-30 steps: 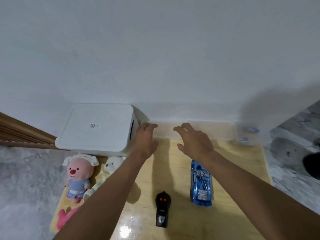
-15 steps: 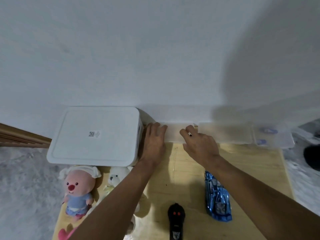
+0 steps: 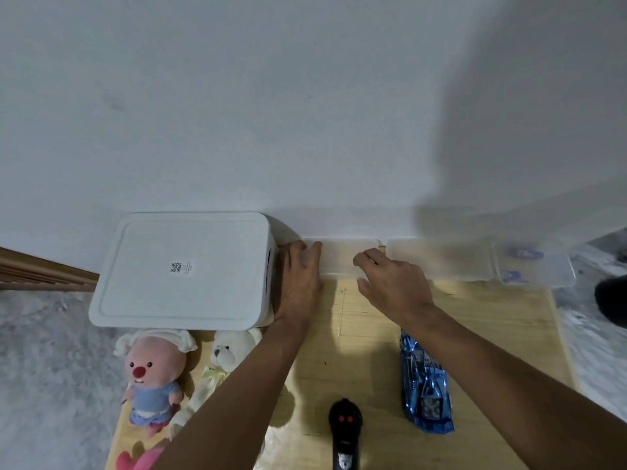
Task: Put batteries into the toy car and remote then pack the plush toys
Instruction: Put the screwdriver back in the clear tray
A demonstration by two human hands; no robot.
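- Left hand [image 3: 300, 279] lies flat between the white lidded storage bin [image 3: 183, 269] and the small clear box [image 3: 341, 261]. Its fingers are straight and close together, with the tips on the left end of the box lid.
- Right hand [image 3: 395, 283] is at the right front corner of the same box. Its fingers curl over the lid, the thumb is at the front edge, and it pinches the box.
- The small clear box is against the wall [image 3: 305, 113] at the back of the wooden table [image 3: 492, 334], just right of the bin. Contents can't be made out.
- A second clear box [image 3: 441, 262] sits just right of it. A third clear box [image 3: 537, 269] at the far right holds blurred blue items; can't tell what they are.
- Blue toy car [image 3: 425, 388] is on the table under the right forearm, lengthwise, well apart from the boxes.
- Black remote [image 3: 344, 432] with two red buttons is at the near edge, between the forearms and left of the car.
- Pink plush in a blue outfit [image 3: 152, 374] sits in front of the bin, upright and facing the camera.
- White teddy bear [image 3: 230, 357] is just right of it, partly hidden by the left forearm.
- Another pink plush [image 3: 135, 461] is at the bottom edge, mostly cut off.
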